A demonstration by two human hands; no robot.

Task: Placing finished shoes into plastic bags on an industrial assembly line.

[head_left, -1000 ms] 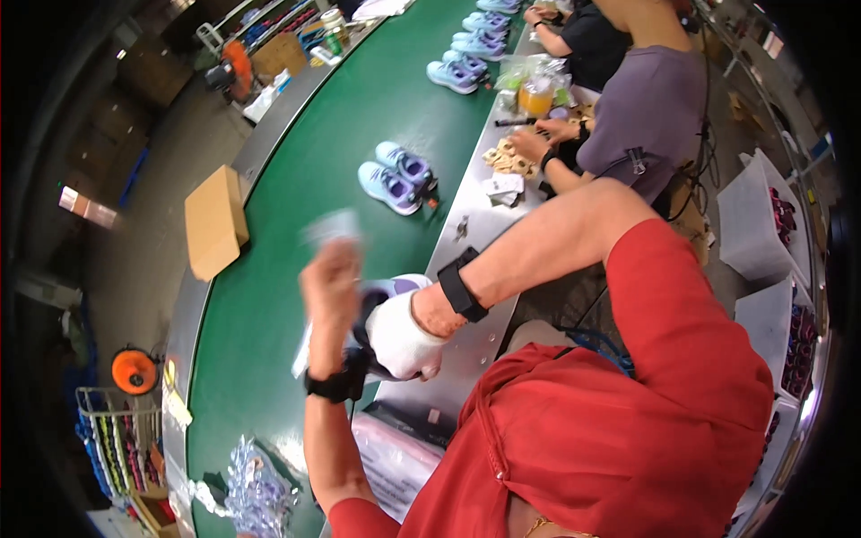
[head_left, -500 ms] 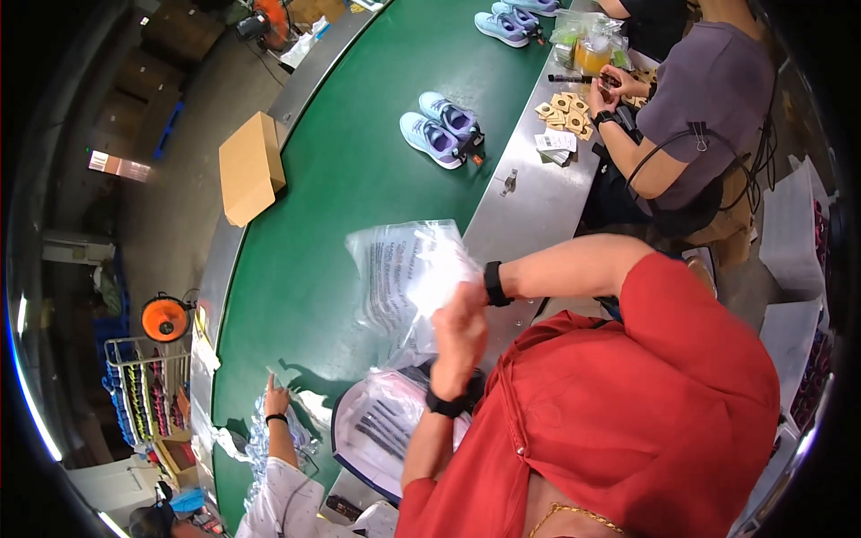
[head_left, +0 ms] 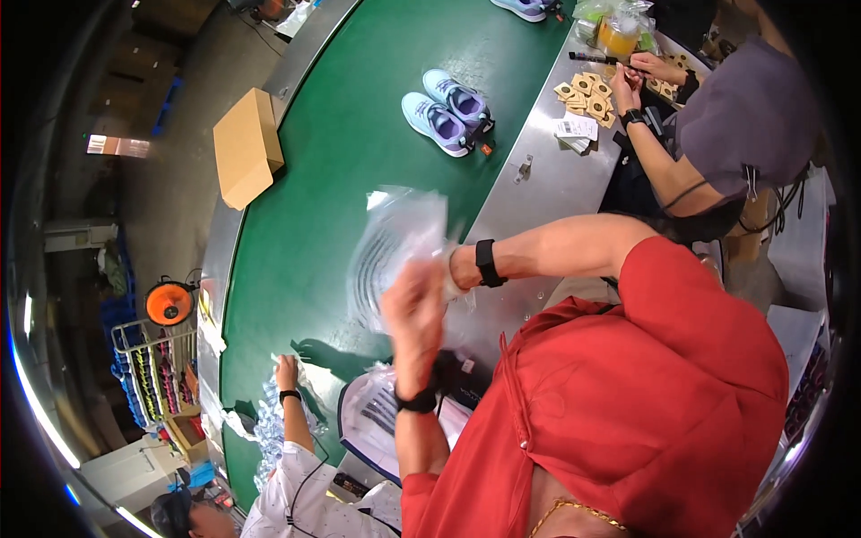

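My left hand (head_left: pixel 414 309) and my right hand (head_left: pixel 451 267) are raised together over the edge of the green conveyor belt (head_left: pixel 314 224). Both grip the lower edge of a clear plastic bag (head_left: pixel 395 238) with dark strands inside. The bag stands up above my hands and is blurred. My right hand is mostly hidden behind it. Each wrist carries a black band. Below my left forearm, a white and dark item in clear wrapping (head_left: pixel 377 417) lies on the steel worktop (head_left: pixel 538 193).
A pair of light blue sneakers (head_left: pixel 446 108) and a cardboard box (head_left: pixel 247 148) sit further up the belt. A person in grey at the right handles brown tags (head_left: pixel 585 90). Another person's hand (head_left: pixel 287 372) rests on clear bags at lower left. An orange fan (head_left: pixel 169 303) stands beyond the belt.
One second ago my left hand was raised alone and my right was low at a white item. Both hands now hold the clear bag up, slightly higher than half a second ago.
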